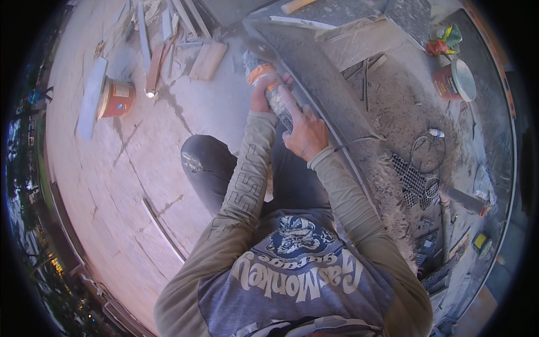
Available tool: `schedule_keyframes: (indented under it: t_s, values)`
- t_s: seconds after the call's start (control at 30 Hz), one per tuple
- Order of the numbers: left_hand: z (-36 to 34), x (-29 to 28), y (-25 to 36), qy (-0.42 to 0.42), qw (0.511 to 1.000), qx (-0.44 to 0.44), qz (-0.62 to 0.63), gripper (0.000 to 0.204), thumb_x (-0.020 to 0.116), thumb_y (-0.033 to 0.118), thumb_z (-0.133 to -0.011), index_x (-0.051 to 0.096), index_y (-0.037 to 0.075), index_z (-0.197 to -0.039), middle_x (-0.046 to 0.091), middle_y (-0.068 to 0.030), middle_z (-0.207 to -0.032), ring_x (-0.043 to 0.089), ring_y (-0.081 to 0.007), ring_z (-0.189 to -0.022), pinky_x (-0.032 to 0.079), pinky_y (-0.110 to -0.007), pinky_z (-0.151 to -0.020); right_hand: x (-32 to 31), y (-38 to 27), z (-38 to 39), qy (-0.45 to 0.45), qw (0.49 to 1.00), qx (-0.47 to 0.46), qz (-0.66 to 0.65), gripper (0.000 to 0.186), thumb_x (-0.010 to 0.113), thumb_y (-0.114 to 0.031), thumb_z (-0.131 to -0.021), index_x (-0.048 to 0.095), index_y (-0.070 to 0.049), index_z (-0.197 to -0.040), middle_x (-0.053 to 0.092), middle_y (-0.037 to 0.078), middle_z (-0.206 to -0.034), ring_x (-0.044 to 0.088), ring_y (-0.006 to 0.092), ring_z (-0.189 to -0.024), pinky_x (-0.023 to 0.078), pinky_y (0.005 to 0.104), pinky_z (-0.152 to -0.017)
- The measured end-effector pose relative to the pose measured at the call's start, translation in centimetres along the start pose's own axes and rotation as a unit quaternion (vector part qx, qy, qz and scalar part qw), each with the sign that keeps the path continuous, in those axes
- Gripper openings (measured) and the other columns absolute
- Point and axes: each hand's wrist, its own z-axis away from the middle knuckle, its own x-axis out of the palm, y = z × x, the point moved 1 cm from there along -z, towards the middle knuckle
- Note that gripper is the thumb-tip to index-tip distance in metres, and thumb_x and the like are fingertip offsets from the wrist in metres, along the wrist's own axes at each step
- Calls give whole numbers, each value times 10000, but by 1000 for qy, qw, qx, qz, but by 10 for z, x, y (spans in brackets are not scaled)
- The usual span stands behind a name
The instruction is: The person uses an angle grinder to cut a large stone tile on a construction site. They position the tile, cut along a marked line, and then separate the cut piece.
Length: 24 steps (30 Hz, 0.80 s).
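Left hand and right hand are wrapped, near each other, around a dusty power tool with an orange collar, far centre in the head view, beside a dark slab rightward. It looks rigid, fairly heavy, perhaps dust-slick; best gripped at collar and body.

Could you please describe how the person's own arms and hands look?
Both arms wear long, wrinkled olive-khaki fabric sleeves with fitted cuffs at the wrists. The left sleeve carries large dark lettering along the forearm; the right sleeve shows no lettering here. The left hand and right hand wear no gloves, leaving the fingers uncovered.
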Motion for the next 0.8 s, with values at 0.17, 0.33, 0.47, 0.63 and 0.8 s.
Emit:
schedule_keyframes:
  t_s: [0.17, 0.33, 0.47, 0.63, 0.8]
  values:
    - [0, -1, 0, 1, 1000, 1, 2, 454, 656, 193, -901, 490, -43, -1251, 684, -237, -1097, 706, -339, -954, 616, -442, -864, -2, 0, 2, -1, 1000, 1, -4, 1047, 745, -123, -726, 245, -370, -1612, 616, 249, -1064, 678, 454, -924, 557, 516, -822]
    - [2, 0, -7, 27, 1000, -11, 0, 453, 653, 199, -897, 488, -38, -1246, 680, -220, -1079, 706, -328, -930, 618, -437, -854, -3, 4, 6, 13, 1000, -10, -3, 1036, 730, -124, -732, 242, -364, -1614, 626, 271, -1097, 653, 470, -1014, 524, 531, -903]
    - [9, 2, -13, 23, 1000, -11, -3, 435, 654, 202, -890, 499, -28, -1226, 681, -203, -1061, 703, -320, -931, 610, -446, -871, -7, 3, 14, -9, 1000, 13, 8, 1051, 747, -124, -730, 233, -356, -1617, 626, 261, -1094, 643, 472, -1031, 515, 535, -908]
    - [19, 1, -22, 5, 1000, -9, -13, 425, 663, 196, -876, 517, -27, -1206, 683, -192, -1050, 695, -314, -949, 588, -464, -921, -9, 9, 28, -3, 1000, 2, -21, 1095, 793, -119, -719, 220, -365, -1619, 616, 220, -1056, 655, 458, -965, 543, 520, -843]
    - [34, 7, -34, 14, 1000, -14, -12, 432, 663, 200, -872, 520, -36, -1205, 686, -194, -1062, 694, -310, -955, 588, -458, -920, -11, 15, 43, -2, 1000, 5, -11, 1087, 789, -115, -712, 236, -362, -1615, 613, 208, -1036, 656, 458, -925, 543, 523, -830]
